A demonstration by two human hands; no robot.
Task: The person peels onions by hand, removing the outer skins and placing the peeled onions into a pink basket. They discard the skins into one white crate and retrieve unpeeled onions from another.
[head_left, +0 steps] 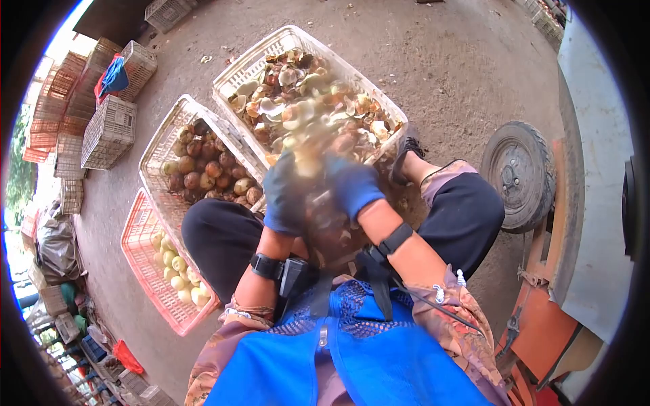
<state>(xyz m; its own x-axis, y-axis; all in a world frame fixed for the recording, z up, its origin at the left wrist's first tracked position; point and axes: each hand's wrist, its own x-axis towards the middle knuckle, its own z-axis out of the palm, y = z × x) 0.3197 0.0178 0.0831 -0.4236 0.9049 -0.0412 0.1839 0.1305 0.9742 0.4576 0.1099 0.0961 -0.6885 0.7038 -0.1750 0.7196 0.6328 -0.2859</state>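
Observation:
My left hand (pixel 283 193), in a dark blue glove, is closed in front of my knees. Close beside it on the right is my right hand (pixel 353 184), in a blue glove and also closed. A blurred patch over the fingertips hides what they grip. Just beyond both hands stands a white plastic crate (pixel 233 64) of peel pieces (pixel 288 76), brown outside and pale inside. To the left, another white crate (pixel 152 139) holds several round brown fruits (pixel 206 166). Nearer my left knee, a pink crate (pixel 145 254) contains pale, peeled-looking round fruits (pixel 177 274).
A wheel (pixel 518 176) stands right of my knee, beside an orange metal frame (pixel 542 311) and a grey panel (pixel 596 169). Stacked crates (pixel 108 132) line the far left, with a blue cloth (pixel 115 74) on them. Scraps lie on the concrete floor (pixel 433 74).

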